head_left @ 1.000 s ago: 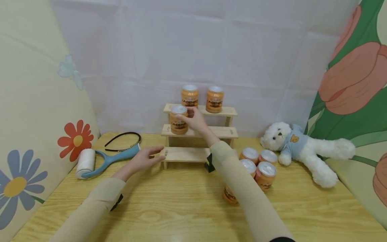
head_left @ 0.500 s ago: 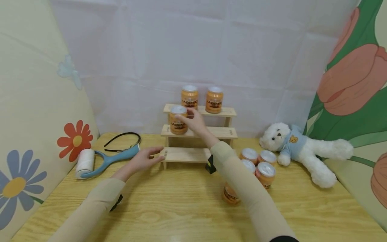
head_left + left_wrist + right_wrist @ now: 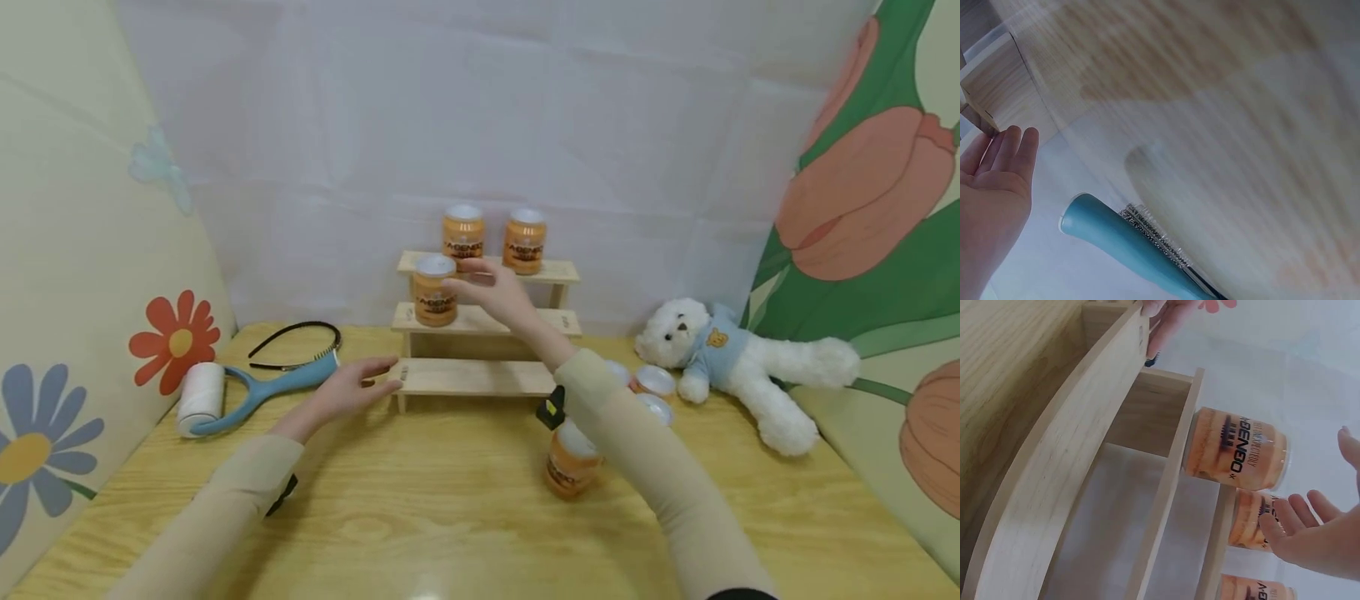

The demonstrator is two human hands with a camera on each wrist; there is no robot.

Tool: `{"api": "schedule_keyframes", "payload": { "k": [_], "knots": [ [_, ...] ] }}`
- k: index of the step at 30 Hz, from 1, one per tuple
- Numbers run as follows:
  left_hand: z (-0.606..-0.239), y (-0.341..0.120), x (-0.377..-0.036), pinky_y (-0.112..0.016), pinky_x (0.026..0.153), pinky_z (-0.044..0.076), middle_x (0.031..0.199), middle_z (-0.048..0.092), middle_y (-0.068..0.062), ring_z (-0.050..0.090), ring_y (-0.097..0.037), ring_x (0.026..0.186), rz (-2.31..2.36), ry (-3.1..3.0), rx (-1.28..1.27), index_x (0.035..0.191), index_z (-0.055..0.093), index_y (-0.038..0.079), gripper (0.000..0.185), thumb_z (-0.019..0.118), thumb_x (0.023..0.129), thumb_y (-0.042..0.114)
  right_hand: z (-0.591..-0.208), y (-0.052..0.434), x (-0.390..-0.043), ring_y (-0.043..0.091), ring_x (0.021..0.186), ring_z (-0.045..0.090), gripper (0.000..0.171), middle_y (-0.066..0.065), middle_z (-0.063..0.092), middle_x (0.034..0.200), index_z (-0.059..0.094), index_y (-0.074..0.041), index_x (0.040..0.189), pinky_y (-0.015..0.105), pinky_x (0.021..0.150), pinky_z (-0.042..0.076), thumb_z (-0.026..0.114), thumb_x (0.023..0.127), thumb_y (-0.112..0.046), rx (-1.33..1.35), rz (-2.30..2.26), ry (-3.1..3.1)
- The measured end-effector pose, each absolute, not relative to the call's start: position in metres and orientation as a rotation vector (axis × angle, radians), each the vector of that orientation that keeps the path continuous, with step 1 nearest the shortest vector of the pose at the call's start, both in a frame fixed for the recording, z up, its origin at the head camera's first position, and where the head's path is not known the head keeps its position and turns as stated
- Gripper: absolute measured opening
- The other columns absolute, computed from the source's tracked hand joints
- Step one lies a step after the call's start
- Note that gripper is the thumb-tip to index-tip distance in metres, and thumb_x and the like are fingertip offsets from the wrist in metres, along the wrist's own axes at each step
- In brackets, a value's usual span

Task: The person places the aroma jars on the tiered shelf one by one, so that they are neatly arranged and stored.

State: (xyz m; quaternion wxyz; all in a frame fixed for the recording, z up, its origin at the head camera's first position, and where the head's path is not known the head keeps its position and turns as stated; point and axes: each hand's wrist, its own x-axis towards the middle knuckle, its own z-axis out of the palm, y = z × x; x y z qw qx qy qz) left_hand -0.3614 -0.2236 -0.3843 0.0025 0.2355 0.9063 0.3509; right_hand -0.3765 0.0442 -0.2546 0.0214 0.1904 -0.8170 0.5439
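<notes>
An orange can [image 3: 435, 290] stands at the left end of the middle step of a small wooden stepped shelf [image 3: 480, 377]. My right hand [image 3: 472, 279] hovers open just right of that can, fingers spread, not touching it. In the right wrist view the same can [image 3: 1235, 450] lies apart from my fingers [image 3: 1310, 531]. Two more orange cans [image 3: 462, 232] [image 3: 524, 242] stand on the top step. My left hand [image 3: 375, 379] rests with straight fingers against the left end of the bottom step; the left wrist view shows the fingertips [image 3: 1016, 140] at the step's end [image 3: 997, 87].
Several orange cans [image 3: 570, 458] [image 3: 656, 379] stand on the wooden table [image 3: 420, 517], partly hidden by my right forearm. A white teddy bear [image 3: 720, 358] lies at the right. A blue lint roller [image 3: 225, 396] and a black headband [image 3: 296, 342] lie at the left.
My right hand has let go of the can on the middle step and drawn slightly back to the right, fingers opened. The left hand stays at the bottom step.
</notes>
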Motion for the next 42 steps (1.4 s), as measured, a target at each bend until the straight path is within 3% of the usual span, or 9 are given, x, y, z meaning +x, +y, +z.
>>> {"api": "schedule_keyframes", "payload": {
  "k": [10,14,22,42],
  "knots": [
    [-0.386,-0.225,-0.365,-0.053,0.105,0.039,0.146,0.038,-0.020,0.038,-0.040,0.132,1.092,2.828,0.716,0.144,0.036,0.002,0.067,0.054,0.094,0.044,-0.256,0.076,-0.355,0.019,0.124,0.051,0.058,0.007,0.053,0.136,0.048,-0.012,0.137,0.033,0.104,0.044,0.066,0.088,-0.035,0.693,1.584,-2.558],
    [-0.386,-0.225,-0.365,-0.054,0.105,0.039,0.146,0.038,-0.021,0.038,-0.040,0.132,1.088,2.836,0.721,0.144,0.036,0.001,0.068,0.053,0.094,0.044,-0.256,0.091,-0.346,0.018,0.122,0.053,0.055,0.005,0.055,0.133,0.048,-0.015,0.138,0.035,0.102,0.046,0.065,0.089,-0.035,0.703,1.567,-2.563],
    [-0.386,-0.225,-0.365,-0.054,0.104,0.039,0.144,0.039,-0.023,0.039,-0.041,0.131,1.098,2.836,0.747,0.142,0.037,-0.002,0.065,0.054,0.095,0.040,-0.267,0.122,-0.322,0.026,0.125,0.050,0.051,0.013,0.052,0.136,0.046,-0.006,0.137,0.041,0.104,0.044,0.061,0.092,-0.025,0.682,1.599,-2.589],
    [-0.383,-0.223,-0.362,-0.054,0.105,0.039,0.145,0.037,-0.024,0.037,-0.042,0.132,1.094,2.818,0.733,0.143,0.036,-0.002,0.066,0.053,0.095,0.040,-0.308,0.171,-0.265,0.025,0.120,0.054,0.048,0.010,0.056,0.132,0.051,-0.009,0.134,0.045,0.101,0.046,0.065,0.090,-0.024,0.781,1.351,-2.585]
  ]
}}
